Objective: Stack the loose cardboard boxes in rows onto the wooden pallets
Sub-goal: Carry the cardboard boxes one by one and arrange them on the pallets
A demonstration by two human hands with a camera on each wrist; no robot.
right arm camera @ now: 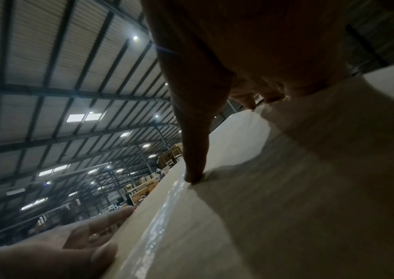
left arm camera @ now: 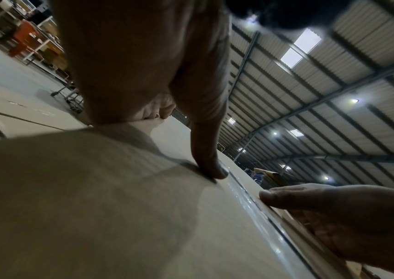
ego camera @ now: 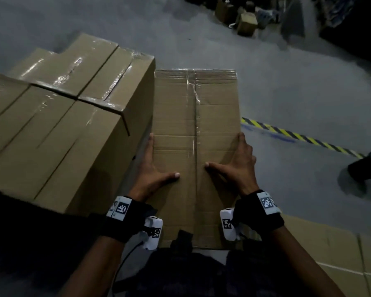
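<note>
I hold a long taped cardboard box [ego camera: 195,116] lengthwise in front of me. It sits lower than the stack of sealed boxes [ego camera: 62,114] on its left, right against that stack's side. My left hand [ego camera: 152,166] grips the box's left edge, thumb spread on the top face and fingers down the side. My right hand [ego camera: 238,161] grips the right edge the same way. In the left wrist view my left thumb [left arm camera: 212,168] presses beside the tape seam. The right wrist view shows my right thumb [right arm camera: 195,169] on the box top [right arm camera: 310,207]. No pallet is visible.
Grey concrete floor [ego camera: 276,71] lies ahead and to the right, crossed by a yellow-black hazard stripe [ego camera: 298,136]. Flattened cardboard [ego camera: 330,254] lies at the lower right. A dark object [ego camera: 366,168] sits at the right edge. Small boxes and clutter [ego camera: 244,20] stand far ahead.
</note>
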